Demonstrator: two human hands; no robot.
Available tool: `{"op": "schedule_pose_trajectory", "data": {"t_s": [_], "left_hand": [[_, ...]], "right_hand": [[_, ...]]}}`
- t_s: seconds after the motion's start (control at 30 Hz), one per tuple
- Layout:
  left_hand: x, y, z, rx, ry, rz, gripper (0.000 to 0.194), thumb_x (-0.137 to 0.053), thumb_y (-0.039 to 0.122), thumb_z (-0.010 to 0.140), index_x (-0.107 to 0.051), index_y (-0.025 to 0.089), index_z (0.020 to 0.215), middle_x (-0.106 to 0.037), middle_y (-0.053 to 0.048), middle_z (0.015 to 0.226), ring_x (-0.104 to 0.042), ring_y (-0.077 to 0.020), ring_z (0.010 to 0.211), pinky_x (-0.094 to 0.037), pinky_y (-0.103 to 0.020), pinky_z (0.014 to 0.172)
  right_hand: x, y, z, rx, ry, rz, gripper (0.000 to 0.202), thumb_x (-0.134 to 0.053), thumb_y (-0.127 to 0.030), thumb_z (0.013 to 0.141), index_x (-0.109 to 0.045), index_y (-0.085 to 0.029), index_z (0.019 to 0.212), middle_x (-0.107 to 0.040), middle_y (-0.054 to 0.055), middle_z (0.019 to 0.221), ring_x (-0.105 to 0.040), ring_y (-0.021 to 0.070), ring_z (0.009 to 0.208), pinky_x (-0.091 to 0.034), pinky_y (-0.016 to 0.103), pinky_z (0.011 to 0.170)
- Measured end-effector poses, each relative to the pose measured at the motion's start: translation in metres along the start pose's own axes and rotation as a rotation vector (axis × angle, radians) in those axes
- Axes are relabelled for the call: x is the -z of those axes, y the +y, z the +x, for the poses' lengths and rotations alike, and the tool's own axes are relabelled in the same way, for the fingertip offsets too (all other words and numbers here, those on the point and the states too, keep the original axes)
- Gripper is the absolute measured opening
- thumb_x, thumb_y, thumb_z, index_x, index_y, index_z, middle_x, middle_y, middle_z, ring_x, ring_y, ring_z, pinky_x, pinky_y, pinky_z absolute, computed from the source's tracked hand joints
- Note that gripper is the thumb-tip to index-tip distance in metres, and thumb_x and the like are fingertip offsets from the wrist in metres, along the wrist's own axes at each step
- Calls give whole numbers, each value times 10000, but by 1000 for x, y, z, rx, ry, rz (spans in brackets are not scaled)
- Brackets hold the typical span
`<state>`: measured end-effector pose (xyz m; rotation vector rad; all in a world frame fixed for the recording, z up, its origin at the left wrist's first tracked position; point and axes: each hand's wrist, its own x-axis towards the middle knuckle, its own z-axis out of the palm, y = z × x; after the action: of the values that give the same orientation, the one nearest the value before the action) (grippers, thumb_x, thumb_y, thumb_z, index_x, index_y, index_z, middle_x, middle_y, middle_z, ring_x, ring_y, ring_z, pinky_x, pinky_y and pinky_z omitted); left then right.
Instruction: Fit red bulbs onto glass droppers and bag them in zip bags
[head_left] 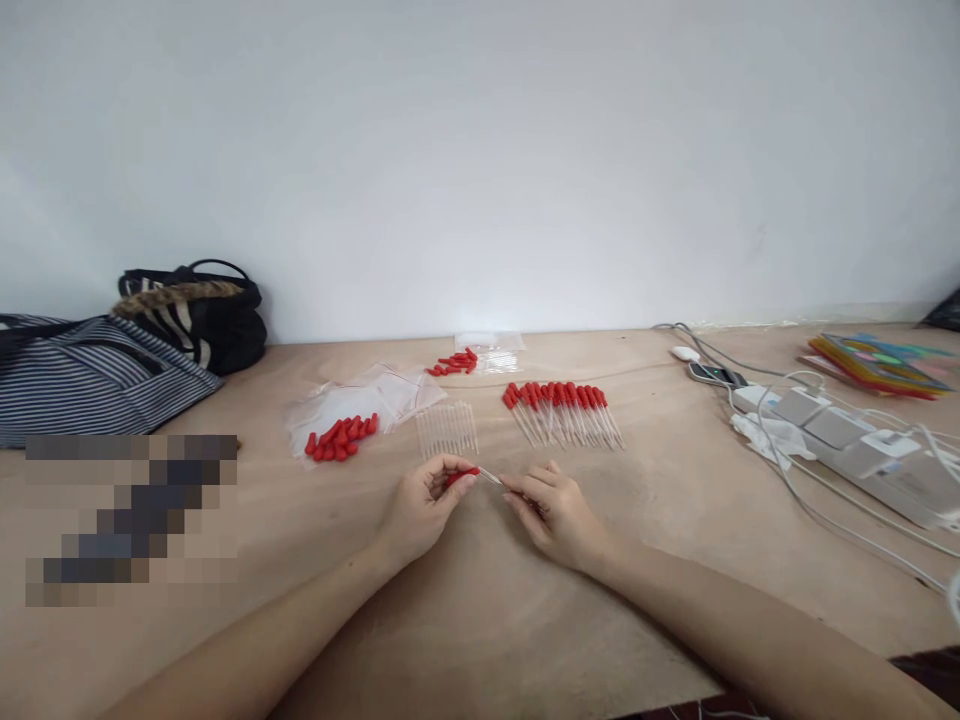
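My left hand (431, 500) is closed on a red rubber bulb (459, 477). Between finger and thumb, my right hand (553, 515) pinches a thin clear dropper tube (490, 477), whose far end meets the bulb; how deep it sits inside I cannot tell. Just beyond my hands lies a row of loose clear tubes (448, 430). To its right, several droppers with red bulbs on their tubes (564, 410) lie side by side. A heap of loose red bulbs (341, 440) rests at the left on a clear plastic bag (397, 390).
Near the wall are more red bulbs (454, 362) and a clear bag of tubes (497, 358). A power strip (862, 440) with chargers and white cables spreads along the right, below coloured sheets (877, 365). A striped bag (105, 385) and a black bag (225, 320) stand far left.
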<state>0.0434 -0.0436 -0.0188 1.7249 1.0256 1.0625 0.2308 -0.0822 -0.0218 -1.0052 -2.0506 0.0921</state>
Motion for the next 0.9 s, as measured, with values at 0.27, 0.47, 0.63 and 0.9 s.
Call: {"op": "schedule_pose_trajectory", "data": {"t_s": [0.27,0.47,0.63,0.9], "left_hand": [[-3,-2,-3,51,37,-97,155,-650,279,659,-628,156,750,-671,-16,680,-621,-143,644,-506,-244,614],[-2,-5,-4,24,-38,-90,159,-659,277,663,-651,151,760,-680,-27,670,-611,-136,606,-496,-228,562],[-5,1,-7,50,-56,-55,148,-647,282,676,-655,156,752,-673,-18,641,-603,-135,582,-501,-242,558],[-10,-1,-8,61,-44,-59,145,-659,280,662,-647,150,724,-670,-20,650,-604,-134,579,-506,-244,564]], "right_hand": [[2,4,-4,83,-17,-34,241,-421,-119,818,-612,-156,959,-593,27,682,-457,120,592,-308,291,632],[11,9,1,196,-39,-148,413,-390,-28,735,-593,-194,1054,-585,0,671,-440,106,566,-260,312,654],[16,9,5,229,-45,-207,411,-386,-44,732,-600,-202,1045,-563,-8,634,-423,103,538,-242,319,649],[13,6,5,199,-37,-160,420,-399,-45,718,-596,-221,1044,-591,-9,646,-435,103,543,-241,319,668]]}}
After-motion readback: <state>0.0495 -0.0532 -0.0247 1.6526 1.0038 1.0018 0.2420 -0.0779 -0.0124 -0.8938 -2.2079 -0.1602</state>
